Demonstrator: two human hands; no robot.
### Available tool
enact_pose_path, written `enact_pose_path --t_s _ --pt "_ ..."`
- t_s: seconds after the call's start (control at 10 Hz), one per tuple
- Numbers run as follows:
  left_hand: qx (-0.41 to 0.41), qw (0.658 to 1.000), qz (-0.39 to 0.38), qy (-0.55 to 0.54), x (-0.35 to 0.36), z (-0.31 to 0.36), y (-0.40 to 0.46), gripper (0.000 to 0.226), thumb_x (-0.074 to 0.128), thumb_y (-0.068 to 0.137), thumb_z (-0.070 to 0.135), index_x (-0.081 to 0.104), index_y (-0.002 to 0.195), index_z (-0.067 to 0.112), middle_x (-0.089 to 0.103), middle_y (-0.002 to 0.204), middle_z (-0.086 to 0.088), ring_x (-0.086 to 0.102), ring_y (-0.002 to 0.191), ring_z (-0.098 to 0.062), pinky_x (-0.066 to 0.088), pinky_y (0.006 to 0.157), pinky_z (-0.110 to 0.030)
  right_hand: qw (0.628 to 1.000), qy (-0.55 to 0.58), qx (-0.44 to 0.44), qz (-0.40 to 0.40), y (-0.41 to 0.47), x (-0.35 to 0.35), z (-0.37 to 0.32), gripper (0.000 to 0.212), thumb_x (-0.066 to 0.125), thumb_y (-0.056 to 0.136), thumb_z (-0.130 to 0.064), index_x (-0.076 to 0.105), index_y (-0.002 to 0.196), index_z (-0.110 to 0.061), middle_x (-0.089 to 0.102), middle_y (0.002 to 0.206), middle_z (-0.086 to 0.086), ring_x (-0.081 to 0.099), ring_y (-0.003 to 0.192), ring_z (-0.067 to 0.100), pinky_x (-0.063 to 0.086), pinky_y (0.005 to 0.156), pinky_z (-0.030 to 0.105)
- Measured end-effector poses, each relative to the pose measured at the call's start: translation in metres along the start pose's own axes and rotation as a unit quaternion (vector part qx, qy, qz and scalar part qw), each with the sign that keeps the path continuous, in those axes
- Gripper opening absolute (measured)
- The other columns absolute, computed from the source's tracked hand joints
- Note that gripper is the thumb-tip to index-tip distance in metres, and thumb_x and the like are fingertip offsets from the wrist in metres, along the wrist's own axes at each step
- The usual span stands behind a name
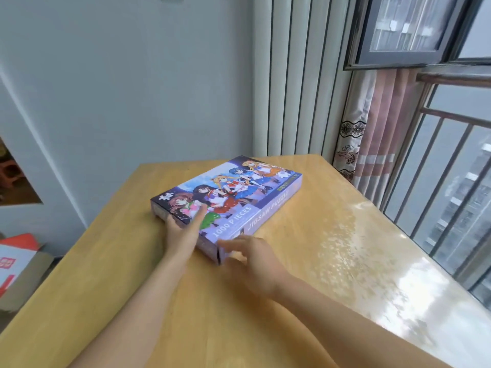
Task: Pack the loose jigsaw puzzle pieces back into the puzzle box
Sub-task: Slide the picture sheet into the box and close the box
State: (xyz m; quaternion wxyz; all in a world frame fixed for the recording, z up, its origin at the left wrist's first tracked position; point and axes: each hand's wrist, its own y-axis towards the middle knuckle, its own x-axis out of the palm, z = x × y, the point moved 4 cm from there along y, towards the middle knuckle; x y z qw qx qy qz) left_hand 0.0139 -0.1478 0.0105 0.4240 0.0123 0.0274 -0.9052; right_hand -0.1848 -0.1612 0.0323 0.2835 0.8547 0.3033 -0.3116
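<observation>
A purple jigsaw puzzle box (239, 192) with cartoon figures on its lid lies closed and flat on the wooden table (186, 301), turned at an angle. My left hand (183, 232) holds its near left edge, thumb on the lid and fingers round the side. My right hand (252, 258) is at the box's near corner, fingers spread and blurred, touching or almost touching the side. No loose puzzle pieces are in sight.
The table's right half is glossy with window glare (372, 261). A window with railings (438, 181) and a curtain (372, 128) stand to the right. A cardboard box (18, 269) sits on the floor at the left.
</observation>
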Motion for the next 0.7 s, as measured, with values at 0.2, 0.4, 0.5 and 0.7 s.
enact_pose_path --t_s 0.2,0.4,0.5,0.7 --pt "0.007 0.999 -0.024 0.024 0.007 -0.007 0.018 0.071 0.087 0.071 0.009 0.05 0.13 0.016 0.068 0.12 0.0 0.066 0.106 -0.02 0.051 0.099 -0.04 0.943 0.036 0.175 0.282 0.044 -0.078 0.078 0.048 0.069 0.086 -0.019 0.058 0.133 -0.016 0.06 0.133 0.001 0.054 0.123 0.018 0.041 0.107 0.031" --pt "-0.048 0.979 -0.196 0.026 0.012 0.015 0.046 0.059 0.074 0.081 -0.004 0.053 0.131 0.02 0.069 0.115 -0.001 0.066 0.099 -0.016 0.051 0.084 -0.028 0.897 0.046 0.319 0.303 0.035 -0.129 0.165 0.103 0.075 0.074 -0.061 0.034 0.152 -0.009 0.041 0.154 0.01 0.038 0.142 0.028 0.031 0.117 0.046" --pt "-0.021 0.974 -0.213 0.078 0.022 0.018 0.055 0.048 0.07 0.088 0.002 0.056 0.13 0.022 0.066 0.123 0.001 0.064 0.107 -0.018 0.049 0.092 -0.031 0.872 -0.04 0.384 0.302 0.015 -0.144 0.179 0.08 0.063 0.081 -0.067 0.048 0.139 -0.016 0.055 0.141 0.007 0.054 0.121 0.03 0.04 0.106 0.048" --pt "0.07 0.981 0.051 0.176 0.031 0.011 0.033 0.038 0.061 0.096 0.024 0.062 0.133 0.013 0.067 0.126 -0.005 0.063 0.104 -0.023 0.048 0.087 -0.03 0.885 -0.108 0.372 0.256 0.003 -0.152 0.17 0.061 0.056 0.087 -0.066 0.058 0.097 -0.006 0.067 0.095 0.012 0.058 0.083 0.032 0.042 0.064 0.037"
